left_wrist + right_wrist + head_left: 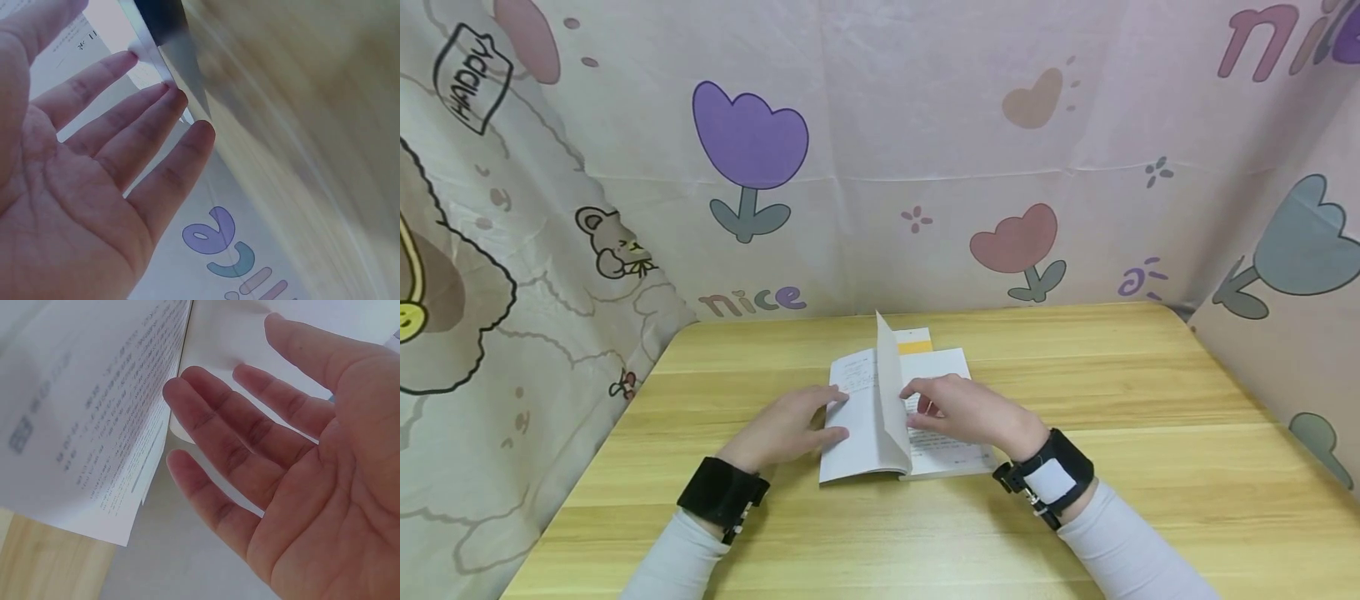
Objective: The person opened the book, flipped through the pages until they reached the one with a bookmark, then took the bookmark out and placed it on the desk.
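An open book (857, 433) lies on the table, with one leaf (891, 392) standing upright near its spine. My left hand (786, 425) rests at the left page's outer edge, its thumb and a finger over the paper. In the left wrist view its fingers (169, 169) stretch toward the book's edge. My right hand (966, 408) is over the right page, fingertips close to the raised leaf. The right wrist view shows its fingers (237, 456) loosely extended and pinching nothing, beside the printed leaf (94, 425). Whether they touch it I cannot tell.
A white and yellow flat item (914, 343) sticks out behind the book's far edge. The wooden table (1150, 433) meets a patterned cloth (880, 125) at the back and sides. Both wrists wear black straps (718, 496).
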`<state>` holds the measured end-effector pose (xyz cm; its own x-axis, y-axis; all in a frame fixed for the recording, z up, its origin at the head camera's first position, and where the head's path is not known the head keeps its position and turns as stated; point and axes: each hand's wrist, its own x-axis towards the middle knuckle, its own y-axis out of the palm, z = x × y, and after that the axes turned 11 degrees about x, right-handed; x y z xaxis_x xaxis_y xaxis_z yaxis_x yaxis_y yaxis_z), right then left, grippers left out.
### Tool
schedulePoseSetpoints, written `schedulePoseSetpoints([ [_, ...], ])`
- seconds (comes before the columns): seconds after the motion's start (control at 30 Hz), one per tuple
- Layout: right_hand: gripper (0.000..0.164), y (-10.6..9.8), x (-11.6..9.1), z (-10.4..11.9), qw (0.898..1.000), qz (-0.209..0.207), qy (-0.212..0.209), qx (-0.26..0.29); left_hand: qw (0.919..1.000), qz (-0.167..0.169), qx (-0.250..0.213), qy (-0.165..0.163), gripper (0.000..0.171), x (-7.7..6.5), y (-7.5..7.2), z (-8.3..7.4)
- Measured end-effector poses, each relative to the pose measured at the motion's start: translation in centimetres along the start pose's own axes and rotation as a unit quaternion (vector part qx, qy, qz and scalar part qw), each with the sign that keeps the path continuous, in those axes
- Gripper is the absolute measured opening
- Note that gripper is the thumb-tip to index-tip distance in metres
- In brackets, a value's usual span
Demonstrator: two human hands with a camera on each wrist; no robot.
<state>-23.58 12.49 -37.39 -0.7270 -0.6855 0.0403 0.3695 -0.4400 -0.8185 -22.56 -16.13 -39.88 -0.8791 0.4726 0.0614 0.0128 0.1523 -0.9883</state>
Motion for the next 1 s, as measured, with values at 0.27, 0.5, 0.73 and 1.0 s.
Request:
schedulePoseSetpoints([
  [0.27, 0.040, 0.4, 0.1, 0.0, 1.000, 0.003, -0.011, 0.003, 0.9996, -0.025, -0.012, 0.006, 0.053, -0.1, -0.7, -0.1],
  [0.5, 0.040, 0.7, 0.2, -0.1, 1.000, 0.002, -0.017, -0.002, 0.9929, -0.115, -0.008, 0.028, 0.039, 0.2, -1.3, 0.0],
  [0.73, 0.040, 0.9, 0.2, 0.1, 1.000, 0.001, -0.028, -0.004, 0.9717, -0.231, -0.020, 0.043, 0.030, 0.5, -2.1, -0.2],
  [1.0, 0.042, 1.4, 0.4, 0.1, 0.999, 0.000, -0.031, -0.029, 0.9519, -0.294, -0.034, 0.080, 0.030, 0.7, -2.6, -0.7],
])
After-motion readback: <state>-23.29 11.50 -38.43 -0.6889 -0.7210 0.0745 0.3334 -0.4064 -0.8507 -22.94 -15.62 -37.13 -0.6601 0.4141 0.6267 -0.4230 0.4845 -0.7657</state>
